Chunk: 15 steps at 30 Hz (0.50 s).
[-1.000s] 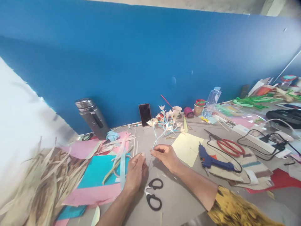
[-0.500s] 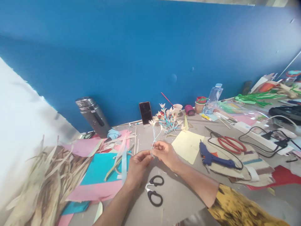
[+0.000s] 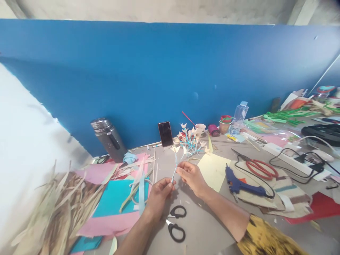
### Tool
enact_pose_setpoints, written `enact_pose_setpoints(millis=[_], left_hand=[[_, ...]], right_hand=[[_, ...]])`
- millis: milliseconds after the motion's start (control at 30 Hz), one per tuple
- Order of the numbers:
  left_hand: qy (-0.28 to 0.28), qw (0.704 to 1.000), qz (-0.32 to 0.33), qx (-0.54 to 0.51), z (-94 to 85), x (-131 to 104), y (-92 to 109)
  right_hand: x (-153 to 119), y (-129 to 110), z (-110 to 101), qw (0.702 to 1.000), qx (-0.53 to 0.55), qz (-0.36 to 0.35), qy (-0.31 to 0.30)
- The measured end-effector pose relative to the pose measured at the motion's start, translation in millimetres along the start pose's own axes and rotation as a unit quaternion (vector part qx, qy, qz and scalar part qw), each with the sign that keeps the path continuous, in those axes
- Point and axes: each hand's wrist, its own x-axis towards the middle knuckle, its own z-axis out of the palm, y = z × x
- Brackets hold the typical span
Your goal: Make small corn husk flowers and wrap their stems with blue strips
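Observation:
Between my hands stands a handmade flower stem (image 3: 175,166), wrapped in pale blue, with cream blossoms at its top. The fingertips of my left hand (image 3: 160,193) pinch its lower end. Higher up, my right hand (image 3: 192,177) pinches the stem between thumb and forefinger. Behind it is a cluster of similar cream flowers (image 3: 191,138) on blue stems. Below my hands lie black-handled scissors (image 3: 176,223), the blades partly hidden by my left hand. A sheet of pale yellow paper (image 3: 215,170) lies right of my right hand.
On the right are a blue glue gun (image 3: 245,186), red-handled scissors (image 3: 261,169) and a power strip (image 3: 294,159) with cables. On the left are dried husks (image 3: 53,209), turquoise paper (image 3: 111,196) and a flask (image 3: 110,140). A phone (image 3: 165,134) leans on the wall.
My right hand has moved up the stem, away from my left hand, so more of the stem shows between them. The view has tilted slightly upward.

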Motion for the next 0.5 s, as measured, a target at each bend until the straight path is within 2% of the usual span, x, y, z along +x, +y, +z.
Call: enact_pose_setpoints(millis=[100,300,500], left_hand=[[-0.007,1.0,0.005,0.025,0.6,-0.2,0.0],[-0.017,0.997,0.025,0.07,0.7,0.9,0.3],[0.004,0.982,0.054,0.179,1.8,-2.7,0.5]], right_hand=[[0.5,3.4,-0.7,0.999,-0.029,-0.026,-0.003],[2.9,9.2,-2.9,0.997,-0.061,-0.028,0.042],[-1.3,7.3,0.7,0.993,-0.081,-0.065,0.059]])
